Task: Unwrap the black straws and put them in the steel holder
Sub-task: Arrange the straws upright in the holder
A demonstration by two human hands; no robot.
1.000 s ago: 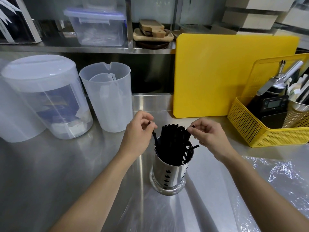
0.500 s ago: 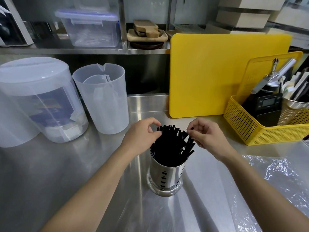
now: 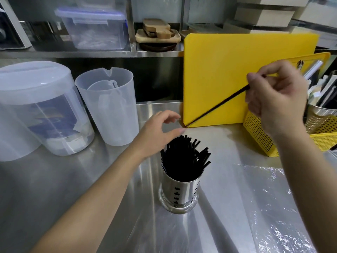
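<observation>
A perforated steel holder (image 3: pixel 179 193) stands on the steel counter, packed with a bundle of black straws (image 3: pixel 184 157) that fan out above its rim. My right hand (image 3: pixel 277 99) is raised in front of the yellow board and pinches the top end of one single black straw (image 3: pixel 217 106), which slants down-left to my left fingertips. My left hand (image 3: pixel 158 132) hovers just above and left of the bundle, thumb and fingers curled apart, the thumb tip near the straw's lower end. Clear plastic wrap (image 3: pixel 269 203) lies flat at the lower right.
A yellow cutting board (image 3: pixel 228 61) leans against the back. A yellow mesh basket (image 3: pixel 259 134) with utensils sits at the right. A clear jug (image 3: pixel 111 106) and a lidded plastic tub (image 3: pixel 40 106) stand at the left. A shelf above holds a plastic box and wooden boards.
My right hand has lifted up and to the right, drawing one black straw out of the bundle. My left hand has opened and risen slightly off the straws.
</observation>
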